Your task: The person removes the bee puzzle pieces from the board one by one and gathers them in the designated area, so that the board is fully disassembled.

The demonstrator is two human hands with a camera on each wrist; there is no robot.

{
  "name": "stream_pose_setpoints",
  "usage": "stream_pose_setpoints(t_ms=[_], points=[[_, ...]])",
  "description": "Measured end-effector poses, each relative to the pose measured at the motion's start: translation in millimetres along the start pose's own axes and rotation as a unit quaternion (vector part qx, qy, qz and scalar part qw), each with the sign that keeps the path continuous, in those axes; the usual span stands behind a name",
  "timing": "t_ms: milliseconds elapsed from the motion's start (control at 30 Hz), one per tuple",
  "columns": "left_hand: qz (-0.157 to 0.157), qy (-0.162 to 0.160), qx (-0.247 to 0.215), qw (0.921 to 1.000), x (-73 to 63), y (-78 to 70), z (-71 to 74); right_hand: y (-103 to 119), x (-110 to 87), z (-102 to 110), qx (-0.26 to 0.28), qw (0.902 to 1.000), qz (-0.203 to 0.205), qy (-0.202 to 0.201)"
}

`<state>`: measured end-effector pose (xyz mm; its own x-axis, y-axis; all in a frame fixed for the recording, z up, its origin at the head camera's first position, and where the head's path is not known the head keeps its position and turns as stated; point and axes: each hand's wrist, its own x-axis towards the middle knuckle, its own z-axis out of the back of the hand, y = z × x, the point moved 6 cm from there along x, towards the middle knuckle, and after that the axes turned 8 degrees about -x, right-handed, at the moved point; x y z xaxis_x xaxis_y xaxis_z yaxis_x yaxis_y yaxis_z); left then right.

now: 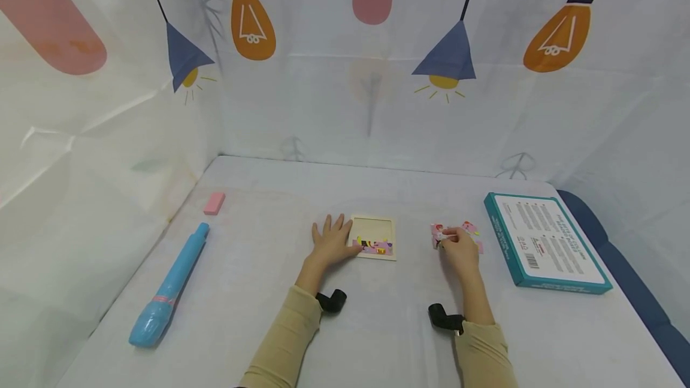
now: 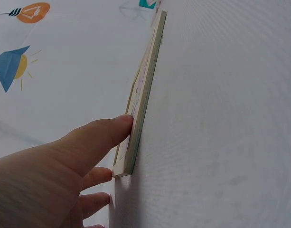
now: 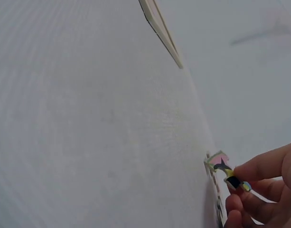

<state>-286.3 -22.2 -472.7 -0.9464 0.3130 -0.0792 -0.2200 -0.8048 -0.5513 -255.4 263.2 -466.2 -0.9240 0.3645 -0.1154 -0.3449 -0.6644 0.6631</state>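
Well L of puzzle tray (image 1: 373, 228): pink block (image 1: 214, 203), blue mic-shaped thing (image 1: 169, 286); L hand (image 1: 330, 245) at tray's L edge, fingers spread, thumb on rim, gripping nothing; tray part-filled, pcs (image 1: 377, 248) along near side; R hand (image 1: 460, 250), R of tray, pinches a pc (image 3: 234, 182) btwn thumb & fingers, by loose pcs (image 1: 470, 227); I'd brace tray w/ L, turn pc to match picture before pressing flat; teal box (image 1: 550, 241), far R of tray, has barcode (image 1: 532, 261); print too small to read.

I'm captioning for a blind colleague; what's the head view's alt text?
A left hand rests against a partly filled puzzle tray on a white table while the right hand pinches a puzzle piece beside loose pieces. A long blue object and pink block lie left, a teal-edged box right.
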Motion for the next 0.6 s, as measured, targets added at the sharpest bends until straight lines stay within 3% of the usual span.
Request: stream_pose_setpoints(t_ms=[167, 600], points=[[0.004, 0.001, -0.001, 1.0000, 0.8, 1.3, -0.3, -1.2, -2.3, 8.4, -0.036, 0.9986, 0.014, -0.036], [0.000, 0.000, -0.004, 1.0000, -1.2, -1.7, 1.7, -3.1, -2.2, 8.8, -0.075, 0.9950, 0.035, -0.057]])
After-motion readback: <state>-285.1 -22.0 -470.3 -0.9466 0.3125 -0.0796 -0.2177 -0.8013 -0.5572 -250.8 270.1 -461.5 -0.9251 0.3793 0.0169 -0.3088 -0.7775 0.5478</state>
